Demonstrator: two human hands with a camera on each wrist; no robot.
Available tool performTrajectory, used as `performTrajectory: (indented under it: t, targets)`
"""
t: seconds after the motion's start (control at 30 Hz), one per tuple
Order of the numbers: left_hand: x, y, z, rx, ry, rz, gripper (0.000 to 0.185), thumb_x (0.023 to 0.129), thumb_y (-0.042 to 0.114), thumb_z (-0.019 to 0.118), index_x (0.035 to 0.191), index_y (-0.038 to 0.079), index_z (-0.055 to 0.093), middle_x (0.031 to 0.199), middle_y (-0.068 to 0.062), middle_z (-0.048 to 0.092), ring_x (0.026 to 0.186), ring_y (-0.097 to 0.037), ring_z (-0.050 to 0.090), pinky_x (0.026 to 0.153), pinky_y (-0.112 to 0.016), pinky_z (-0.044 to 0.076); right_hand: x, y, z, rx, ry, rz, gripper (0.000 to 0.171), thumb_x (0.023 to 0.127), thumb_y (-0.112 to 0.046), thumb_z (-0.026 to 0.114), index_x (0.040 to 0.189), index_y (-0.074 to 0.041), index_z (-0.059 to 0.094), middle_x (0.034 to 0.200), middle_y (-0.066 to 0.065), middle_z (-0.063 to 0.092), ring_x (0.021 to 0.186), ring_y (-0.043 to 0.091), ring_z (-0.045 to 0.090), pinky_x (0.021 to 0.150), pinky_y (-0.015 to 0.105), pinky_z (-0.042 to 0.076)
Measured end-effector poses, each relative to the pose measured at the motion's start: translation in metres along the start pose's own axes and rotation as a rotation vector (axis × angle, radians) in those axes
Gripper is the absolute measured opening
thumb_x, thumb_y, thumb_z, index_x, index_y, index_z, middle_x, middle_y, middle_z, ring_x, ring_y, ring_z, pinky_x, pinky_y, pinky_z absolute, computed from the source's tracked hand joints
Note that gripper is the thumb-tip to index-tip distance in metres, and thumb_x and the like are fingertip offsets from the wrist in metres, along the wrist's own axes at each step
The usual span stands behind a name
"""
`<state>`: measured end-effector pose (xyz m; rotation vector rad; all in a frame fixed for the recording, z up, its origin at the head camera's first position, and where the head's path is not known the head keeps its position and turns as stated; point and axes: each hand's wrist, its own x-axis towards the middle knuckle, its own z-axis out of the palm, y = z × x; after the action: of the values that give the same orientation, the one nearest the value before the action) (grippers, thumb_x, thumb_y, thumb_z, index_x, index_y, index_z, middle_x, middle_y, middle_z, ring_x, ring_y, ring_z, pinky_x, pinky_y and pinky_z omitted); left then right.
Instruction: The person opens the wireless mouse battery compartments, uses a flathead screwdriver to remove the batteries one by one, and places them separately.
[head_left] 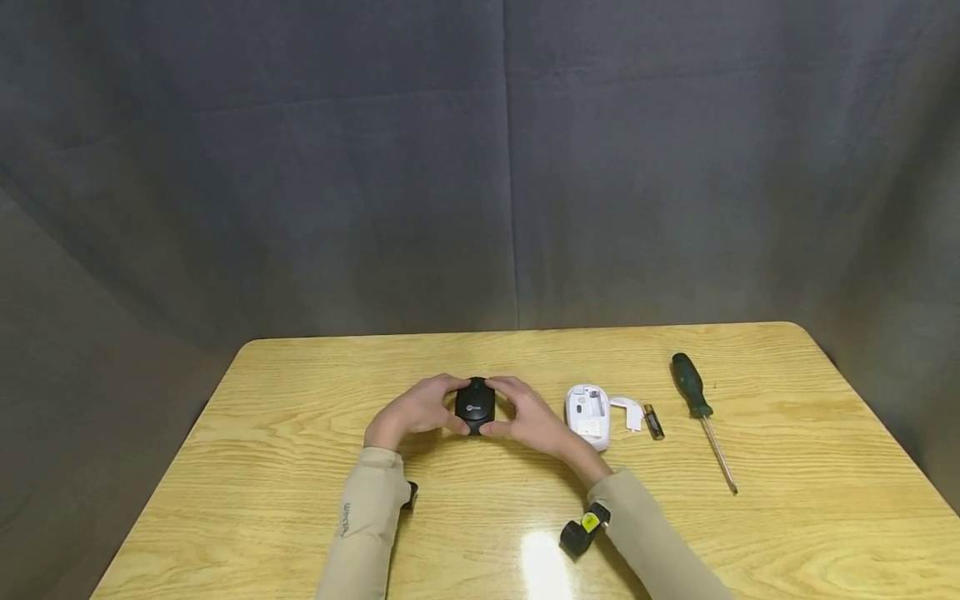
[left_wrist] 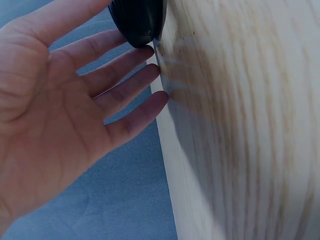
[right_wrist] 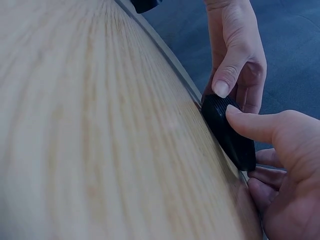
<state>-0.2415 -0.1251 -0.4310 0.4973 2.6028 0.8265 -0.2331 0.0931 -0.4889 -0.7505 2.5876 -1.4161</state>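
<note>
A black computer mouse [head_left: 475,403] lies on the wooden table [head_left: 285,475], a little left of centre. My left hand [head_left: 416,410] grips its left side and my right hand [head_left: 528,414] its right side. The right wrist view shows the left hand [right_wrist: 235,45] with its thumb on the mouse [right_wrist: 227,130]. There the right hand [right_wrist: 285,150] lays its thumb on the mouse's ribbed edge and curls its fingers beneath. In the left wrist view, the left hand's [left_wrist: 55,100] lower fingers stretch to the table edge below the mouse [left_wrist: 137,20].
Just right of my right hand lies an upturned white mouse [head_left: 587,412], with its loose white cover [head_left: 628,411] and a small battery [head_left: 653,422] beside it. A green-handled screwdriver [head_left: 701,417] lies further right. Grey cloth hangs behind the table.
</note>
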Motion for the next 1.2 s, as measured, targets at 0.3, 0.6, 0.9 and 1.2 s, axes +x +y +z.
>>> performTrajectory:
  t: [0.3,0.6,0.9,1.2]
  targets:
    - [-0.0024,0.0009,-0.0006,-0.002,0.008,0.008,0.080,0.086,0.015,0.087,0.153,0.000,0.047,0.148,-0.018,0.052,0.139,-0.038,0.047,0.114,-0.055,0.038,-0.0013,0.0020,0.0058,-0.061,0.040,-0.021,0.082,0.084,-0.026,0.087,0.151,0.002,0.048,0.156,0.020,0.045,0.145,0.040,0.040,0.119,0.057,0.030]
    - [-0.0020,-0.0040,0.0036,-0.024,-0.020,0.010,0.082,0.087,0.017,0.086,0.155,0.000,0.043,0.156,-0.020,0.045,0.144,-0.039,0.041,0.116,-0.057,0.035,-0.0065,0.0078,0.0101,-0.084,0.053,-0.019,0.085,0.081,-0.029,0.090,0.151,-0.001,0.050,0.159,0.018,0.043,0.147,0.039,0.038,0.118,0.058,0.031]
    - [0.0007,-0.0027,0.0001,-0.028,-0.007,0.010,0.083,0.087,0.016,0.085,0.155,-0.002,0.042,0.156,-0.021,0.045,0.145,-0.039,0.041,0.117,-0.054,0.034,-0.0062,0.0043,0.0079,-0.085,0.069,-0.024,0.083,0.084,-0.030,0.088,0.151,-0.001,0.050,0.158,0.017,0.044,0.147,0.039,0.037,0.117,0.058,0.032]
    - [-0.0005,-0.0013,0.0006,-0.030,-0.004,0.005,0.083,0.086,0.016,0.086,0.155,-0.002,0.043,0.156,-0.021,0.045,0.146,-0.039,0.039,0.118,-0.055,0.033,-0.0080,0.0026,0.0090,-0.104,0.042,-0.040,0.091,0.081,-0.029,0.091,0.153,0.001,0.045,0.161,0.017,0.039,0.149,0.038,0.033,0.119,0.056,0.029]
